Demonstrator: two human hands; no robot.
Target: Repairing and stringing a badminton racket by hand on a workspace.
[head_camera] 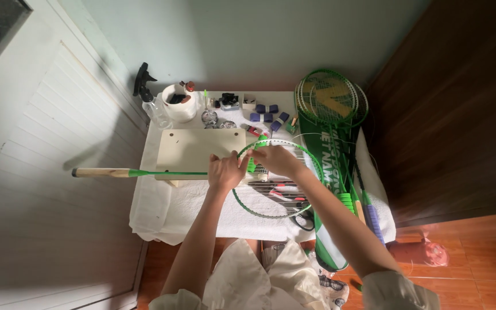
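A green racket (271, 195) lies across a small table with a white towel (167, 212) on it. The towel is the landmark here. The racket's round head sits over the middle of the towel, and its long stick with a wooden handle (96, 172) pokes out past the towel's left edge.

The left hand (225, 171) is closed on the racket's rim where the stick meets the head. The right hand (276, 159) is bent over the top of the rim, just beside the left hand. Its fingers look pinched together, but I cannot tell what they pinch.

A flat cream board (199, 148) lies on the towel under the racket's stick. At the far edge of the towel stand a clear spray bottle (155, 106) and a white cup (179, 103). Little purple rolls (266, 113) sit near them. On the right side of the towel lie more green rackets (331, 100) on a green and white racket bag (325, 229).
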